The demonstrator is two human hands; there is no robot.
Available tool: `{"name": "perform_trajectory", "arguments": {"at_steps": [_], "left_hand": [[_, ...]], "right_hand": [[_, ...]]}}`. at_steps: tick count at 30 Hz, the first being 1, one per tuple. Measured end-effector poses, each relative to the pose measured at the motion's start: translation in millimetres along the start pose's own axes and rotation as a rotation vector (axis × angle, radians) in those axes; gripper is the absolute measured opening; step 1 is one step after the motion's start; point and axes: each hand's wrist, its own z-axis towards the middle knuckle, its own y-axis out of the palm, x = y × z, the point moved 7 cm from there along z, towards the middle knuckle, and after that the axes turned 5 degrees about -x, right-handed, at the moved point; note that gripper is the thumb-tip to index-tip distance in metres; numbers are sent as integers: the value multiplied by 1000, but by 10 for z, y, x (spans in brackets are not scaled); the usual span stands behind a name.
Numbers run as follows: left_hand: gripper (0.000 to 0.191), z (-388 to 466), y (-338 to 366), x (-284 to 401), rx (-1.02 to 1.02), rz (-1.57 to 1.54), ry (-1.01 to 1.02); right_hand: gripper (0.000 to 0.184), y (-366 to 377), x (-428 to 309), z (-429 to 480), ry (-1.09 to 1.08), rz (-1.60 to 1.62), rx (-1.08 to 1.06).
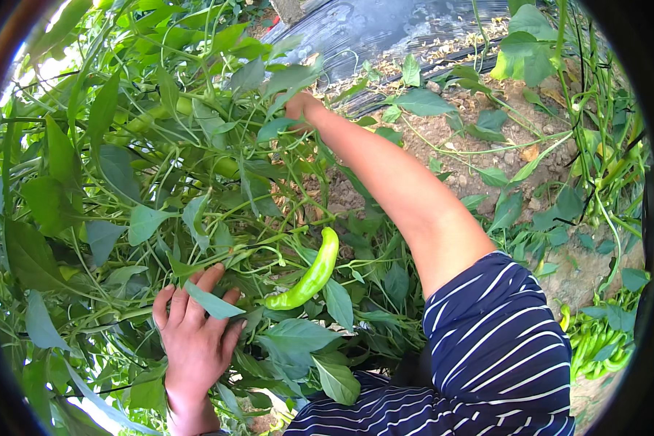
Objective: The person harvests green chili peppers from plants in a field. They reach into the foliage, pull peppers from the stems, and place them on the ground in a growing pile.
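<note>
A glossy light-green chili pepper (310, 275) hangs curved among the stems of a pepper plant (136, 223). Just left of its lower end, my left hand (193, 332) rests in the foliage with its fingers apart, and a leaf lies across them. My right arm reaches far forward, so that my right hand (301, 108) is up by the plant's far side. Leaves cover its fingers, and what they touch is hidden. Further back in the leaves, another pepper (146, 119) and a third one (224, 165) are partly covered.
Dark plastic mulch film (359, 35) with dry leaf litter stretches along the top. Bare soil (501, 147) runs between the rows. More pepper plants (594, 158) stand at the right. A heap of green peppers (599, 349) lies on the ground at lower right.
</note>
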Motion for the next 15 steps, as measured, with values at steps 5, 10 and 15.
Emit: {"name": "perform_trajectory", "arguments": {"at_steps": [5,10,15], "left_hand": [[43,27,-43,16,23,-14,4],[38,3,-42,-8,28,-15,14],[37,-21,-20,-28,43,-22,24]], "right_hand": [[36,-330,-184,-220,-154,-77,237],[31,-979,-561,-712,-485,-402,526],[27,-1173,-746,-1007,-421,-432,389]]}}
